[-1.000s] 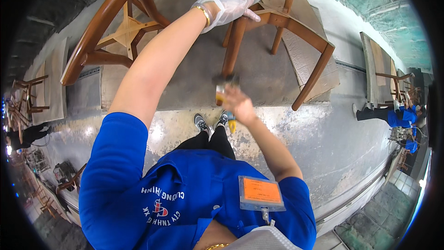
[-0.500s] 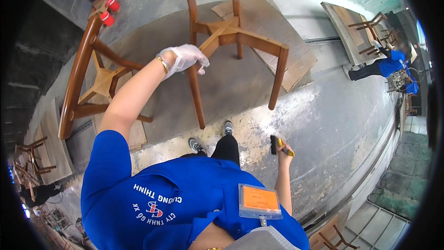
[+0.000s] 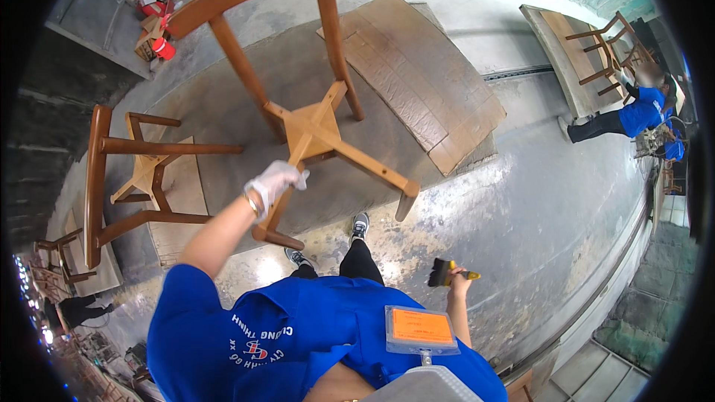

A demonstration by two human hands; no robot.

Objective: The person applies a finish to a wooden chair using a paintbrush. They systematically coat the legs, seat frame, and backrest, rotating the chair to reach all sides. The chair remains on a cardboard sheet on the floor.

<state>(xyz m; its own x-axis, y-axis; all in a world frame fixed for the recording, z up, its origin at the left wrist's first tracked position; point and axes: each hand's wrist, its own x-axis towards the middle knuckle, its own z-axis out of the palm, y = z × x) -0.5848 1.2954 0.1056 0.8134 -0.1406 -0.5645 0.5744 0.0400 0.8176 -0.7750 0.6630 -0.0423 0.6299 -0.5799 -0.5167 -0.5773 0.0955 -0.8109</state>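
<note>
A brown wooden chair frame (image 3: 311,130) without a seat tilts in front of me, its pale cross-brace toward me and its curved back rail at the top. My left hand (image 3: 277,181), in a thin translucent glove, is closed around one arm of that brace. Low on the right, my bare right hand (image 3: 459,286) grips a wide brush (image 3: 440,273) with dark bristles and a yellow handle, apart from the chair. Left of my arm is a second chair frame (image 3: 145,173), also with a pale cross-brace.
Flattened cardboard (image 3: 417,67) lies on the floor beyond the chair. Red containers (image 3: 163,48) stand at the upper left. At the right, a person in a blue shirt (image 3: 642,113) works at another chair (image 3: 607,56) by a board (image 3: 547,45).
My left hand has tipped and turned the chair frame, bringing its back rail into view and the brace face toward me. The brush has turned slightly and moved lower in my right hand.
</note>
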